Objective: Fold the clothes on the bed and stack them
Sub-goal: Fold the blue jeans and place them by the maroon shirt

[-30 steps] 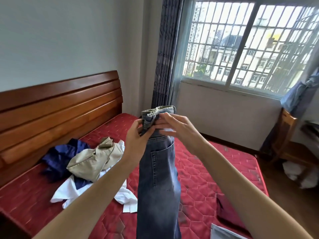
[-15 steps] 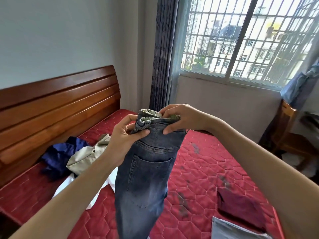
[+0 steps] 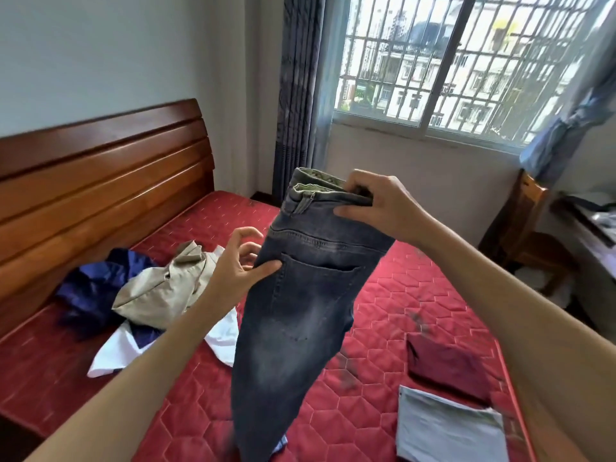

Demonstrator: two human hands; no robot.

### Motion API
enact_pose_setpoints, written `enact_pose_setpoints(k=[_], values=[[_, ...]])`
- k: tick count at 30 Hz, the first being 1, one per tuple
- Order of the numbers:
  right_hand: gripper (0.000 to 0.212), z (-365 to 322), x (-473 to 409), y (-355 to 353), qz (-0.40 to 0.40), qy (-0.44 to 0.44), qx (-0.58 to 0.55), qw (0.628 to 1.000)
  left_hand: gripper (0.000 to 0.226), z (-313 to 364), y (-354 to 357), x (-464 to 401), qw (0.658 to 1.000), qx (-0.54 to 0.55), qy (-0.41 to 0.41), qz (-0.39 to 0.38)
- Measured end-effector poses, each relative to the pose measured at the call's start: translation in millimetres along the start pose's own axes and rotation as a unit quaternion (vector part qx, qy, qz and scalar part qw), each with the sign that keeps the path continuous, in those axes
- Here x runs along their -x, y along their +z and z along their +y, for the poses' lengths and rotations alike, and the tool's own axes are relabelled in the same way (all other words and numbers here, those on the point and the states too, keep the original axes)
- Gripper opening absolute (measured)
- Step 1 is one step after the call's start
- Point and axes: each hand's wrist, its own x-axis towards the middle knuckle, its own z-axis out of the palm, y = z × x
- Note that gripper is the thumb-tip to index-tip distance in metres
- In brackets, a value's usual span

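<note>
Now the pair of dark grey jeans (image 3: 300, 315) hangs in the air in front of the person, folded lengthwise with a back pocket facing the camera, above the red quilted mattress (image 3: 393, 315). The left hand (image 3: 235, 265) has dropped from the waistband, where it was half a second ago, to the side seam level with the pocket; its thumb presses the denim there while the fingers are curled loosely and spread, and whether they hold the cloth behind cannot be told. The right hand (image 3: 383, 205) still pinches the doubled waistband at its right end, thumb on the near side, fingers over the top, and the jeans have swung out more to the right than before. On the mattress near the right arm lie a folded pale grey garment (image 3: 450, 431) and, touching it just beyond, a folded maroon one (image 3: 446, 365). Farther off to the left sits an unfolded heap: a khaki garment (image 3: 163, 291) on top of a white one (image 3: 113, 355) and a navy blue one (image 3: 90, 288), close to the wooden headboard (image 3: 100, 175). Beyond stand a wooden chair (image 3: 533, 241), a curtain (image 3: 300, 88) and the barred window (image 3: 466, 61). No writing or label can be read anywhere.
</note>
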Motion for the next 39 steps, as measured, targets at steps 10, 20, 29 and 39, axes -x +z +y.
enact_pose_setpoints(k=[10,20,29,39], values=[[0.028,-35,18,-118,0.124,-0.001,-0.017,0.992,0.014,-26,84,68,0.981,-0.189,0.028,0.013],[0.028,-22,99,-172,0.125,0.100,0.081,0.984,0.041,-22,119,168,0.972,-0.218,-0.072,0.050],[0.028,63,130,-133,0.051,0.260,0.000,0.964,0.044,10,74,219,0.982,-0.148,-0.119,-0.019],[0.031,246,196,173,-0.117,0.343,0.073,0.929,0.015,-275,88,252,0.884,-0.265,-0.386,0.003]])
